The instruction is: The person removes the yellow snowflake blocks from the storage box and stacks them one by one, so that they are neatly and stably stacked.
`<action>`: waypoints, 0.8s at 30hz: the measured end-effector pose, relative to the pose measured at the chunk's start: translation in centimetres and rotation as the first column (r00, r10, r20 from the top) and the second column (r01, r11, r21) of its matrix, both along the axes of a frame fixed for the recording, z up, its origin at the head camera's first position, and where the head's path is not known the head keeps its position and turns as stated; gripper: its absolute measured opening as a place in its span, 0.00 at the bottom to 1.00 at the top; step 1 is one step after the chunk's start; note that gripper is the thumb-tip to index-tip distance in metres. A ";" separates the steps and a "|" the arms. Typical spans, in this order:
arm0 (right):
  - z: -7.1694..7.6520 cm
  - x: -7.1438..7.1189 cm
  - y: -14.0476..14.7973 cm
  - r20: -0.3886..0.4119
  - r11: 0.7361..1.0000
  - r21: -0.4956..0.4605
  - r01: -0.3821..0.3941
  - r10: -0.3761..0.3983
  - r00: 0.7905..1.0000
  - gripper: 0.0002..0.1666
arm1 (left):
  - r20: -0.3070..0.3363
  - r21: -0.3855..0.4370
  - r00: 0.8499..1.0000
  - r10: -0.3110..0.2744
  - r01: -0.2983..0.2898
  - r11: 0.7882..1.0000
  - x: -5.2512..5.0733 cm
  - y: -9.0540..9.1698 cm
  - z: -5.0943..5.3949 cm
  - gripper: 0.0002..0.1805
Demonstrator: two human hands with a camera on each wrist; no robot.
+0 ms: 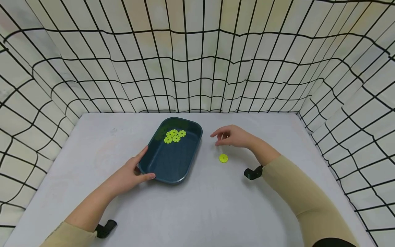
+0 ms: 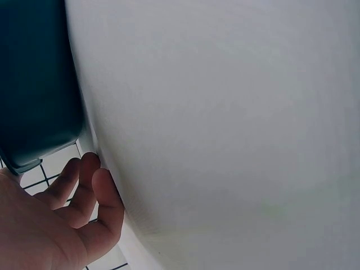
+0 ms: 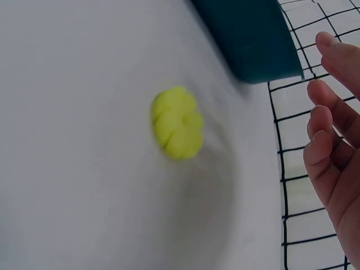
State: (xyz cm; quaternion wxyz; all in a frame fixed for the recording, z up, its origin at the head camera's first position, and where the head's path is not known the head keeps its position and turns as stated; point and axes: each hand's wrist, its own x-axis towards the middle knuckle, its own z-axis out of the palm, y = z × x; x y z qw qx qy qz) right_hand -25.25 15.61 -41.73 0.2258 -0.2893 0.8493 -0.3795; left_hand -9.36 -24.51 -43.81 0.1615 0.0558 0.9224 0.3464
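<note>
Neon-yellow flower-shaped disc (image 1: pixel 223 158) with a notched edge, seemingly plastic, is lying flat on the white worktop (image 1: pixel 216 209), right of a dark teal rectangular tray (image 1: pixel 172 164) with rounded corners. Matching yellow discs (image 1: pixel 176 138) are clustering toward the tray's far end. The right hand (image 1: pixel 235 136) is hovering just beyond the lone disc, its grip empty, thumb and fingers apart; the left hand's (image 1: pixel 129 175) grip is clasping the tray's near-left corner. The disc is probably proving light and stiff, its opposite edges offering the best hold.

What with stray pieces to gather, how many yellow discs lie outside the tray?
1: a yellow disc on the table, right of the tray. Any underneath would be hidden.
</note>
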 end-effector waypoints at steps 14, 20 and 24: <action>2.6 -2.1 -6.7 -0.017 0.998 -0.057 -0.036 0.035 0.999 0.20 | 0.003 -0.002 1.000 0.008 -0.007 1.000 0.1 0.0 0.1 0.61; 3.0 -2.3 -9.9 -0.039 0.994 -0.032 -0.103 0.102 0.994 0.21 | 0.010 -0.007 1.000 0.013 -0.013 1.000 0.0 -0.1 0.1 0.60; 2.5 -2.6 -11.7 -0.043 0.987 -0.020 -0.161 0.160 0.986 0.21 | 0.015 -0.001 1.000 0.015 -0.015 1.000 0.1 -0.1 0.0 0.60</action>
